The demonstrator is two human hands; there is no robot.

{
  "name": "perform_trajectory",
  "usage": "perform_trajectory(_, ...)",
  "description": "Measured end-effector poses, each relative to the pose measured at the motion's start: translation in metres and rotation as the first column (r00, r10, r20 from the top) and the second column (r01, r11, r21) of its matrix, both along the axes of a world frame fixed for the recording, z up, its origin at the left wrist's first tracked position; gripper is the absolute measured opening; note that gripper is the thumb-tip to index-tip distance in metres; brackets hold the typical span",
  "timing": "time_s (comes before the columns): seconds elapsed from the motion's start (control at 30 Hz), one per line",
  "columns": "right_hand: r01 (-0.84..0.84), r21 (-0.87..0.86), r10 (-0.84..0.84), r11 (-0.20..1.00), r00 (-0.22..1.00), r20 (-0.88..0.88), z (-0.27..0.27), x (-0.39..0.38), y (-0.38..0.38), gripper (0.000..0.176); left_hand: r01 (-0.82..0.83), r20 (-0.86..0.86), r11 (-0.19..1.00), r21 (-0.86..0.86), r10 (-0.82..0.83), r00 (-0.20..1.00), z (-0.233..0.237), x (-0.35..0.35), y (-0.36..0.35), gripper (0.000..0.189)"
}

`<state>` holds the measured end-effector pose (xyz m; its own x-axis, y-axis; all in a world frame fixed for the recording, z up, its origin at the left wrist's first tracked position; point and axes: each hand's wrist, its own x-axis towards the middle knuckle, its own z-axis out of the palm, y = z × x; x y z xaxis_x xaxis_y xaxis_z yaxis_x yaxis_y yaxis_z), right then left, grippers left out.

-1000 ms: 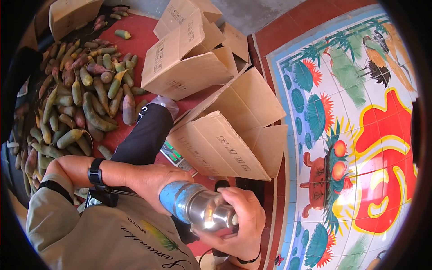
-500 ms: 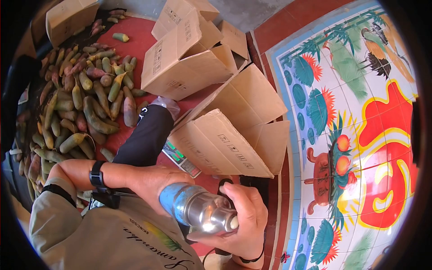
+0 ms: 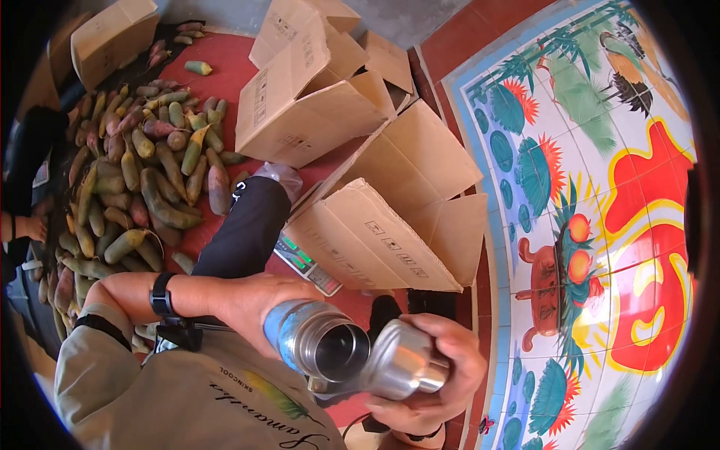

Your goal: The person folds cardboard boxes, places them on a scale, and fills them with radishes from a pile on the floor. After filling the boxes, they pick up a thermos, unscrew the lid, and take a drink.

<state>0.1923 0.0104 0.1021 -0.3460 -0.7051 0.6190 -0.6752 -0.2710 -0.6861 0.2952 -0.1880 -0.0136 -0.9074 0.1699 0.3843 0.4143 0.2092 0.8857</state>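
A blue metal flask [image 3: 281, 330] is gripped in my left hand [image 3: 259, 304], its steel neck and dark open mouth tipped up toward me. In my right hand [image 3: 461, 360] is a shiny steel flask lid [image 3: 405, 360], held on its side with fingers round it. The lid's rim is right beside the flask mouth and overlaps its edge in this view. A black watch [image 3: 160, 294] circles my left wrist.
Open cardboard boxes [image 3: 386, 240] stand ahead, one over a scale [image 3: 307, 264] with green displays. A heap of long green and reddish root vegetables [image 3: 161, 199] covers the floor at left. Another person's hand [image 3: 28, 227] shows at far left. A painted tile wall [image 3: 555, 247] rises at right.
The lid has come off the flask, baring its mouth. My right hand has moved right and slightly down with the lid. Another person's hand has appeared at far left.
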Motion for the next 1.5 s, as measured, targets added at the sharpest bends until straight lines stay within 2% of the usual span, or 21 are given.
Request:
perform_trajectory(0.07,0.088,-0.061,-0.084,0.994,0.994,0.065,0.0,0.0,0.004,0.088,-0.004,0.007,0.999,-0.034,0.004,1.0,0.003,0.001,-0.002,0.074)
perform_trajectory(0.1,0.166,-0.053,-0.159,0.985,0.981,0.113,-0.001,0.004,0.008,0.089,-0.022,-0.06,0.999,-0.045,0.02,0.998,0.005,0.001,-0.003,0.074)
perform_trajectory(0.13,0.167,-0.055,-0.16,0.984,0.98,0.115,-0.001,0.007,0.006,0.089,-0.042,-0.127,0.998,-0.055,0.035,0.991,0.007,0.001,-0.004,0.074)
perform_trajectory(0.2,0.347,-0.086,-0.309,0.934,0.905,0.293,-0.002,0.013,0.003,0.091,-0.052,-0.152,0.997,-0.056,0.043,0.987,0.009,0.002,-0.004,0.075)
perform_trajectory(0.37,0.34,-0.039,-0.299,0.94,0.873,0.386,-0.005,0.014,0.006,0.091,-0.117,-0.286,0.99,-0.083,0.088,0.954,0.019,0.003,-0.003,0.074)
perform_trajectory(0.43,0.343,-0.064,-0.298,0.937,0.882,0.366,-0.005,0.017,0.006,0.091,-0.115,-0.366,0.991,-0.063,0.084,0.927,0.022,0.002,-0.004,0.063)
perform_trajectory(0.83,0.353,-0.102,-0.316,0.93,0.91,0.269,-0.003,0.018,0.013,0.09,-0.138,-0.478,0.985,-0.102,0.074,0.875,0.046,0.002,-0.005,0.045)
perform_trajectory(0.97,0.358,-0.179,-0.322,0.916,0.925,0.202,0.0,0.02,0.011,0.083,-0.134,-0.527,0.985,-0.105,0.059,0.848,0.054,0.0,-0.006,0.057)
perform_trajectory(1.03,0.105,-0.124,-0.07,0.987,0.964,0.258,0.009,0.02,0.017,0.081,-0.14,-0.565,0.982,-0.126,0.045,0.824,0.058,0.0,-0.007,0.054)
perform_trajectory(1.07,0.101,-0.126,-0.066,0.987,0.964,0.257,0.009,0.019,0.019,0.081,-0.144,-0.566,0.981,-0.128,0.047,0.823,0.06,0.001,-0.008,0.054)
perform_trajectory(1.13,0.079,-0.102,-0.055,0.992,0.974,0.219,0.01,0.017,0.022,0.09,-0.155,-0.564,0.978,-0.141,0.05,0.824,0.063,0.002,-0.008,0.034)
perform_trajectory(1.17,0.075,-0.105,-0.05,0.992,0.975,0.216,0.01,0.017,0.021,0.09,-0.16,-0.567,0.977,-0.143,0.051,0.822,0.065,0.002,-0.009,0.034)
perform_trajectory(1.37,0.194,-0.127,-0.161,0.973,0.959,0.233,0.018,0.027,0.021,0.085,-0.202,-0.628,0.963,-0.18,0.045,0.777,0.081,0.002,-0.013,0.03)
perform_trajectory(1.5,0.203,-0.143,-0.168,0.969,0.96,0.226,0.021,0.028,0.022,0.084,-0.216,-0.646,0.952,-0.218,0.025,0.763,0.093,0.004,-0.017,0.025)
